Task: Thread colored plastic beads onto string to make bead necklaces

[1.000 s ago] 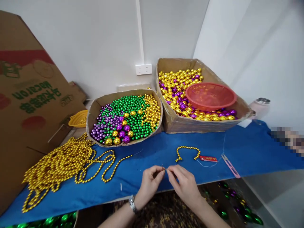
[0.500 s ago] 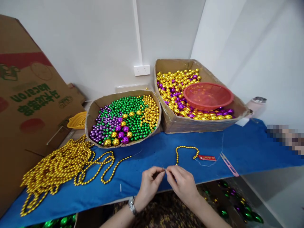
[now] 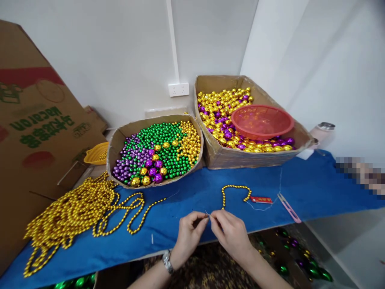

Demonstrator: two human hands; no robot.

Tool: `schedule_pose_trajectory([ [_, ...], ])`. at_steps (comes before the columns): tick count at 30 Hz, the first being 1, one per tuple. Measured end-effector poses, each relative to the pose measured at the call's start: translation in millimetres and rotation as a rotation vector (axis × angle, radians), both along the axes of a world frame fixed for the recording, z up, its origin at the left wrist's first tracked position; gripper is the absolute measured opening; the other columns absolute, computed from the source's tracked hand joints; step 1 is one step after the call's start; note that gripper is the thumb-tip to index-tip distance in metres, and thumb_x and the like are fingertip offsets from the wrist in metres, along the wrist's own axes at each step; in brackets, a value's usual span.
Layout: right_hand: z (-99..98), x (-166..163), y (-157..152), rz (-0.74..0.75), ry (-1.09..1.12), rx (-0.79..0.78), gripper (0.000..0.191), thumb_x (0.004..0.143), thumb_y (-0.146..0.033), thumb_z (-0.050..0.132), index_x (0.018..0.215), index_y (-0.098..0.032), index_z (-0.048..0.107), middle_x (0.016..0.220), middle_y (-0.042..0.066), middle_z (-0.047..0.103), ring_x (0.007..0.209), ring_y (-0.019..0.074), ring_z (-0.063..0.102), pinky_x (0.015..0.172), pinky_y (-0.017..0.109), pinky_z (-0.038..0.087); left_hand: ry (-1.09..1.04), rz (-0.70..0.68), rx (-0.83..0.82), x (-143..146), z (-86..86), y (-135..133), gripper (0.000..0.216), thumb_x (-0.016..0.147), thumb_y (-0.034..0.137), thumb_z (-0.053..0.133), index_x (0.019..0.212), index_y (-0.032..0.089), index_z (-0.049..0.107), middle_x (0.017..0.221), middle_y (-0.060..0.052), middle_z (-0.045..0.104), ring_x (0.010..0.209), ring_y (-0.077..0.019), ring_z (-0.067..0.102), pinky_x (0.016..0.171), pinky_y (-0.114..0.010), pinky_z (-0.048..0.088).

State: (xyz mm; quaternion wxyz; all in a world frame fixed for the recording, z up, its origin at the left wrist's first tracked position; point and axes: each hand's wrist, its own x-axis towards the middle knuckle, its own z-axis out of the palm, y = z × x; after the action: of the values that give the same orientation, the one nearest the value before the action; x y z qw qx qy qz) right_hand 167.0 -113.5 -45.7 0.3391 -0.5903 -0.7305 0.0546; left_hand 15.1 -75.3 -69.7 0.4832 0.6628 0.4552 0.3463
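Note:
My left hand [image 3: 191, 230] and my right hand [image 3: 230, 233] meet at the table's front edge, both closed in a fingertip pinch. Between the fingertips a thin pale bit of thread [image 3: 206, 213] shows; the rest is hidden by the fingers. A short gold bead string [image 3: 223, 196] leads from behind my right hand up the cloth and curves right. It ends near a red label [image 3: 261, 200], where a fine thread trails on. A pink thread snipper [image 3: 289, 208] lies to the right. Left of my hands, a loose gold strand [image 3: 143, 214] lies beside a heaped pile of gold bead strings [image 3: 75, 212].
A blue cloth [image 3: 192, 196] covers the table. Behind stand a carton [image 3: 111, 160] of green, purple and gold beads and a larger carton [image 3: 240, 160] of bigger beads with a red basin [image 3: 261, 130]. A tall cardboard box [image 3: 36, 160] borders the left; a bottle [image 3: 323, 134] stands right.
My two hands stay pinched together in nearly the same place. The thin thread tip stands out slightly more above the fingertips. The view has shifted very slightly.

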Motion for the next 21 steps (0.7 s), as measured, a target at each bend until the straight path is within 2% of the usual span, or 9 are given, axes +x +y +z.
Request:
schedule_pose_trajectory([
  [14, -4.5, 0.7, 0.0, 0.022, 0.038, -0.030, 0.024, 0.095, -0.024, 0.037, 0.082, -0.021, 0.057, 0.071, 0.002, 0.065, 0.065, 0.0137, 0.061, 0.062, 0.024, 0.042, 0.016, -0.020, 0.028, 1.8, 4.6, -3.0, 0.015, 0.083, 0.027, 0.058, 0.083, 0.019, 0.071, 0.081, -0.004, 0.072, 0.073, -0.0168, 0.064, 0.068, -0.023, 0.047],
  [21, -6.1, 3.1, 3.2, 0.043, 0.113, -0.057, 0.023, 0.096, -0.028, 0.037, 0.092, -0.022, 0.058, 0.079, 0.003, 0.067, 0.071, 0.0148, 0.064, 0.066, 0.024, 0.047, 0.111, -0.105, 0.201, 1.4, 5.5, -4.3, 0.018, 0.087, 0.022, 0.051, 0.091, 0.020, 0.069, 0.084, -0.004, 0.070, 0.076, -0.0162, 0.063, 0.071, -0.025, 0.047],
])
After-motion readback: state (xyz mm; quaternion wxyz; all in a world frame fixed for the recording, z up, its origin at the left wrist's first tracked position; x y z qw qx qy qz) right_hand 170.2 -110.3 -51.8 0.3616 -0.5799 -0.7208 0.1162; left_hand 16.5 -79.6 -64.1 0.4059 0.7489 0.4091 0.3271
